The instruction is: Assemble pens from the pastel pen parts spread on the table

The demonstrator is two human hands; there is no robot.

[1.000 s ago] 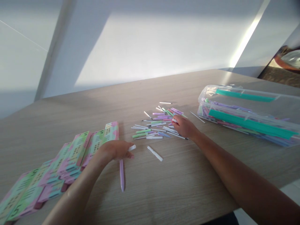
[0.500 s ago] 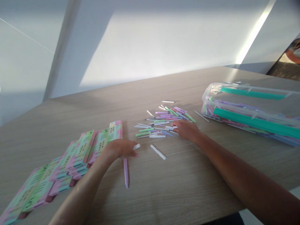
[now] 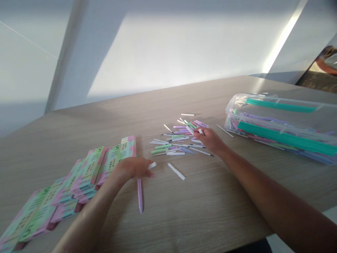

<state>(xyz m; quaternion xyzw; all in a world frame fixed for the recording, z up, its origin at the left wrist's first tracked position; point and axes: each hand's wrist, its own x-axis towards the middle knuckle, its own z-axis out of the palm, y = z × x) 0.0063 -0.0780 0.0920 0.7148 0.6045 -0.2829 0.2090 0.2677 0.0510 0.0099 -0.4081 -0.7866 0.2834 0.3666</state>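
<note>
My left hand (image 3: 137, 167) is closed around a short white pen barrel (image 3: 152, 165), whose end pokes out past the thumb. Below that hand a lilac pen (image 3: 140, 196) lies on the table. To its right rests a loose white pen barrel (image 3: 176, 171). Over the right side of a pile of pen parts (image 3: 172, 139), my right hand (image 3: 212, 140) pinches a white pen barrel (image 3: 190, 130). Another white end shows between its fingers, and I cannot tell if it is the same piece. Thin refills and lilac, green and white barrels make up the pile.
Several pink and green printed boxes (image 3: 88, 167) marked 5 lie overlapping at the left. A clear plastic bin with teal strips (image 3: 286, 138) stands at the right, full of pen parts. One thin refill (image 3: 224, 130) lies beside it. A white wall (image 3: 168, 52) rises behind the table.
My right hand has lifted slightly away from the pile's front and now shows a white pen barrel in its fingers. The left hand has barely moved.
</note>
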